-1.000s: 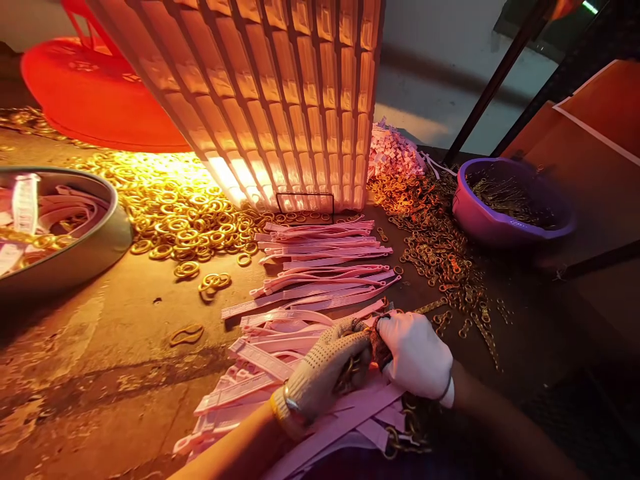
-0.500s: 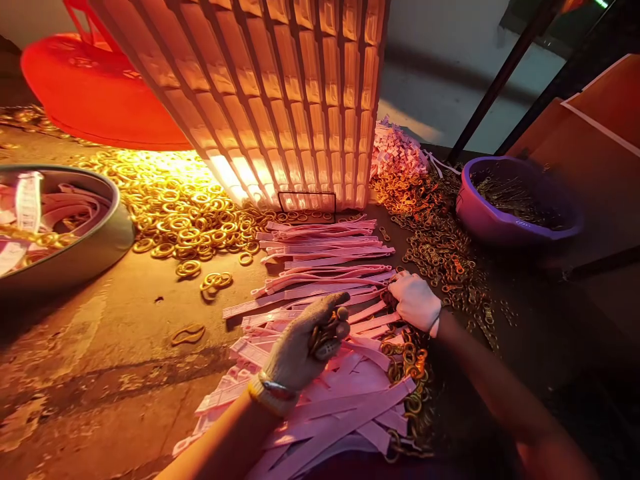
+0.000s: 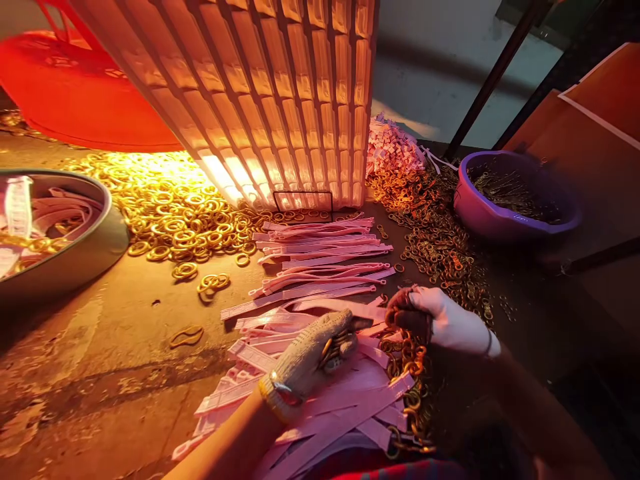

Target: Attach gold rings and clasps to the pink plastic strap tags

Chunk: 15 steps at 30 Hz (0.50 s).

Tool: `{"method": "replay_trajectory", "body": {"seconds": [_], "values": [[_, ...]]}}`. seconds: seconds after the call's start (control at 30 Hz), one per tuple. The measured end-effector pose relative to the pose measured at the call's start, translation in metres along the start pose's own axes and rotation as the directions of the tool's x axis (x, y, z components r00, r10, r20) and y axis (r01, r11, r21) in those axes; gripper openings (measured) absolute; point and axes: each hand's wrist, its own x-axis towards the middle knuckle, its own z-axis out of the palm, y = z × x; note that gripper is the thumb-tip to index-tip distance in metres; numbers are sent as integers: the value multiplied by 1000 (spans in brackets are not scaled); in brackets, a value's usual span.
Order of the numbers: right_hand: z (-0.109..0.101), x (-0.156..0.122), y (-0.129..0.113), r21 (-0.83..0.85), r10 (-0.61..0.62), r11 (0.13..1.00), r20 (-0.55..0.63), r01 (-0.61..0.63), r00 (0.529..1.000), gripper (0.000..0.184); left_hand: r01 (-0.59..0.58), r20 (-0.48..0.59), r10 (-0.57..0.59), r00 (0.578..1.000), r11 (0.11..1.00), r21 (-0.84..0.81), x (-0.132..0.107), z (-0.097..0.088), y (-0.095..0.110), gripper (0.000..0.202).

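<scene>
My left hand [image 3: 315, 357], in a pale knitted glove, is curled around several metal rings [image 3: 327, 350]. It hovers over a heap of pink straps [image 3: 345, 413]. To its right, my right hand [image 3: 433, 317], in a white glove with dark fingertips, is closed in a pinch at the end of a pink strap [image 3: 345, 305]. The fingers hide that end. Below my right hand, linked brass rings and clasps [image 3: 413, 363] lie along the heap's right edge. Beyond the hands, more pink straps [image 3: 325, 250] are laid side by side in a row.
A pile of gold rings [image 3: 185, 220] glows under a red lamp shade [image 3: 90, 93]. A ribbed panel [image 3: 280, 113] stands behind the straps. At left is a round tub [image 3: 95, 247]; at right, small clasps [image 3: 440, 240] spread before a purple basin [image 3: 500, 213].
My right hand has come down and toward me from the strap row and now pinches a strap end. My left hand has shifted slightly right and down, still curled around the rings.
</scene>
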Motion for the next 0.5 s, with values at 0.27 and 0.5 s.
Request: {"method": "replay_trajectory", "body": {"seconds": [0.27,0.5], "values": [[27,-52,-51,126,304,940,124,-319,945,34,-184,-152,160,975,970,-156,4,5,13,31],[56,-37,-59,303,-86,953,335,-21,938,34,-205,-214,189,958,977,-52,6,5,20,39]]}}
